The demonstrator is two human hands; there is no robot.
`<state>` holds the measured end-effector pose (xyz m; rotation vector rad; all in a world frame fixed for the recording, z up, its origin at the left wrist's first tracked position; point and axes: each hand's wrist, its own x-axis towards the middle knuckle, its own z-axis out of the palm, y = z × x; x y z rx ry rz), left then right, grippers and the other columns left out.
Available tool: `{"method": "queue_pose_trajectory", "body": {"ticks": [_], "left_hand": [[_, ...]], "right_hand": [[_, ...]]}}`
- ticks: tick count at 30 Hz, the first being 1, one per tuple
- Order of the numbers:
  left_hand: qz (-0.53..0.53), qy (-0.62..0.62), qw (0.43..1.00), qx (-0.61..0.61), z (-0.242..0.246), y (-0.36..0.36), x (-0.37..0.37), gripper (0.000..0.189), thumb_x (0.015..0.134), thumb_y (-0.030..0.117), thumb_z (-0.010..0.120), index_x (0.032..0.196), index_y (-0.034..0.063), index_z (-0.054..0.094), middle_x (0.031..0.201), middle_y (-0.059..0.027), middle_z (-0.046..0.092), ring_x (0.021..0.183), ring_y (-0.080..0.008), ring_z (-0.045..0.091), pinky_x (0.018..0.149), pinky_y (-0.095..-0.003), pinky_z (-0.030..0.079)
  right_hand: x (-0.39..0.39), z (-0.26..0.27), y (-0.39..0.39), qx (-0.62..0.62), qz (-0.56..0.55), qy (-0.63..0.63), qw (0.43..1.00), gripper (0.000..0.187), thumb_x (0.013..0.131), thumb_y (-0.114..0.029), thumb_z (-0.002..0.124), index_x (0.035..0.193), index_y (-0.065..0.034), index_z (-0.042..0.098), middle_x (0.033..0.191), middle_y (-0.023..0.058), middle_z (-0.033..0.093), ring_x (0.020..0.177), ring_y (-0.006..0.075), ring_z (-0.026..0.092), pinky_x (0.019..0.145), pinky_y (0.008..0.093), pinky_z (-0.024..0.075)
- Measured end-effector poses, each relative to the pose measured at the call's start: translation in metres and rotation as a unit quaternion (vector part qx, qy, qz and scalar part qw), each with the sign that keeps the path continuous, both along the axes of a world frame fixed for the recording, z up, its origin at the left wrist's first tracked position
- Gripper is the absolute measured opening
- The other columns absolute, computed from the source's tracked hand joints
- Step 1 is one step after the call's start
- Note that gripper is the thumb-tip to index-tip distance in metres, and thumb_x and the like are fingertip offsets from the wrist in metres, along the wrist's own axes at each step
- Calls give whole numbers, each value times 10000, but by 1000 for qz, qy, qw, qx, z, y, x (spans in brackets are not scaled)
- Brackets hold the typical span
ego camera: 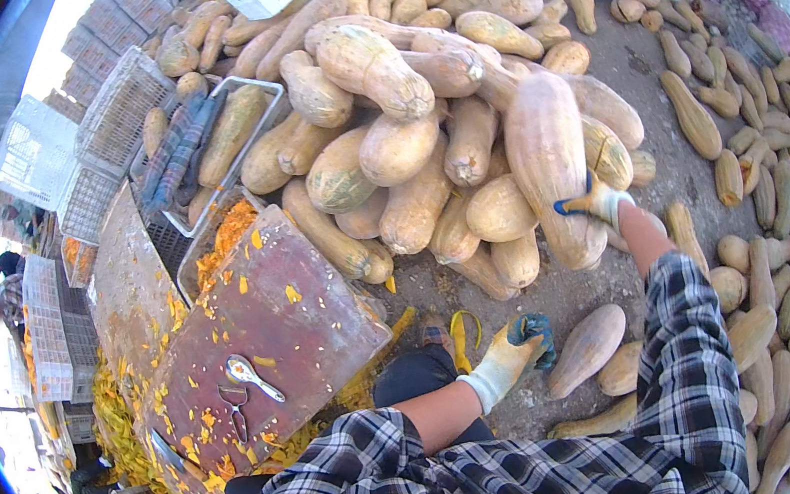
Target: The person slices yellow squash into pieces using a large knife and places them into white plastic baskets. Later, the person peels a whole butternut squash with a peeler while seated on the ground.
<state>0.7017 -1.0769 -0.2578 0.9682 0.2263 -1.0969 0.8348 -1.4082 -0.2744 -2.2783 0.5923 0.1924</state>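
Observation:
A large, pale tan squash [545,142] leans against the heap of squashes, its lower end toward me. My right hand [597,205], in a white and blue coated work glove, grips that squash near its lower right side, thumb lying across it. Lower down, my left hand [513,358] wears a similar glove and hangs over the floor before my knees. Its fingers are curled, and nothing shows in them. A smaller squash [587,350] lies on the ground just right of it. Yellow peel strips [462,336] lie beyond the left wrist.
On the stained board [295,291] at left lie a ceramic spoon [253,377], a peeler [235,406] and a knife [170,451]. Behind it stands a crate of orange pulp [231,236]. More squashes [789,191] cover the right side. People [7,290] are at far left.

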Motion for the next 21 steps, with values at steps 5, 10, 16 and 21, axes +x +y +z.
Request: {"method": "queue_pose_trajectory", "body": {"ticks": [5,10,16,21], "left_hand": [[-37,-77,996,-12,-5,-2,-8,330,945,26,607,1273,51,585,1103,-62,650,956,-191,632,827,-360,547],[-82,-115,989,33,6,-3,-9,340,945,84,636,1278,44,583,1113,-67,657,986,-176,624,868,-343,530],[-2,-108,994,35,-3,3,-2,284,927,107,671,1197,38,616,1041,-77,701,927,-162,647,804,-327,550],[54,-364,904,220,-39,8,8,351,920,248,678,1204,51,619,1083,-124,709,982,-255,669,838,-388,538]], "right_hand": [[-28,-40,37,613,-219,-155,743,862,797,-165,826,1499,-111,326,1340,160,562,1157,349,596,950,513,540],[-28,-61,52,585,-259,-198,743,872,845,-186,788,1542,-137,267,1397,160,519,1202,375,565,988,552,506],[-61,-45,76,675,-194,-170,691,656,920,-291,705,1461,-41,430,1360,147,578,1222,309,572,1033,490,485],[-148,-15,145,752,-165,-179,613,808,922,-601,583,1483,-47,404,1422,182,533,1264,376,531,1096,538,409]]}}
